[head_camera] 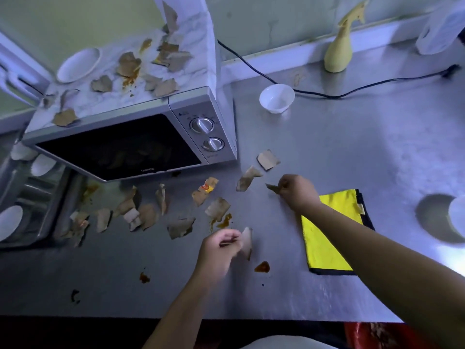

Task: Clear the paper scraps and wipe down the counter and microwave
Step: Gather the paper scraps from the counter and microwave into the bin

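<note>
Several torn brown paper scraps (217, 209) lie on the steel counter (352, 157) in front of the microwave (141, 137). More paper scraps (128, 64) and orange smears cover the microwave's top. My left hand (219, 248) pinches a pale scrap (246, 241) just above the counter. My right hand (298, 191) pinches a small brown scrap (273, 188) at its tip. A yellow cloth (329, 235) lies flat under my right forearm. Brown sauce stains (262, 267) dot the counter near the front.
A white bowl (276, 98) and a yellow spray bottle (338, 54) stand at the back, with a black cable (352, 93) between them. A white plate (78, 65) sits on the microwave. A dish rack (27, 197) with white dishes fills the left. A round hole (435, 217) opens at right.
</note>
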A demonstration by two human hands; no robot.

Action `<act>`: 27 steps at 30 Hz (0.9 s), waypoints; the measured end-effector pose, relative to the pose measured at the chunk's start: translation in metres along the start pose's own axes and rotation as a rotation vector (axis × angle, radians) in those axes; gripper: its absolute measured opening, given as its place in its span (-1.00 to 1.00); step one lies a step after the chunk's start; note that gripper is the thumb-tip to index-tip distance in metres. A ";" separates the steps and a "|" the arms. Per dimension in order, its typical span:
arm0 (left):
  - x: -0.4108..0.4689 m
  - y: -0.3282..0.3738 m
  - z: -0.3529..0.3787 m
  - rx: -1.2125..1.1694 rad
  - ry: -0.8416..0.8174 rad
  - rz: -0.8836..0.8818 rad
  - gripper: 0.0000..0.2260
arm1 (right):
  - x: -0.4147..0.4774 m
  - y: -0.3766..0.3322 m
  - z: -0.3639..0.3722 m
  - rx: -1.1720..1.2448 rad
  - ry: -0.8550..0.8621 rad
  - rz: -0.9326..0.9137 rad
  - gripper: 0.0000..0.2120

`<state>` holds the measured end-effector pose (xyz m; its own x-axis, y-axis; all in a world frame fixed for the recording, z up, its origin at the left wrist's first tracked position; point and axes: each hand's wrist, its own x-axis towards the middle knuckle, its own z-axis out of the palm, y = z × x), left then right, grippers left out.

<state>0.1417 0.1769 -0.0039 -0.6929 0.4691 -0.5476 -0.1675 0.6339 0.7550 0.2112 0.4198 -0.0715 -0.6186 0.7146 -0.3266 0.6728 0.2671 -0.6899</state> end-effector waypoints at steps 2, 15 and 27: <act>0.015 0.008 0.000 0.103 -0.011 0.018 -0.84 | -0.029 0.004 -0.010 0.233 0.084 0.024 -0.85; 0.172 0.071 0.049 0.540 0.102 0.332 -0.85 | -0.192 0.044 -0.039 0.678 0.223 0.271 -0.80; 0.104 0.048 0.029 0.020 0.082 0.219 -0.77 | -0.121 0.026 -0.048 0.423 0.021 0.145 -0.72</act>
<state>0.0821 0.2737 -0.0353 -0.7660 0.5459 -0.3393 0.0066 0.5345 0.8451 0.3229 0.3718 -0.0191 -0.5192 0.7390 -0.4293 0.5239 -0.1217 -0.8431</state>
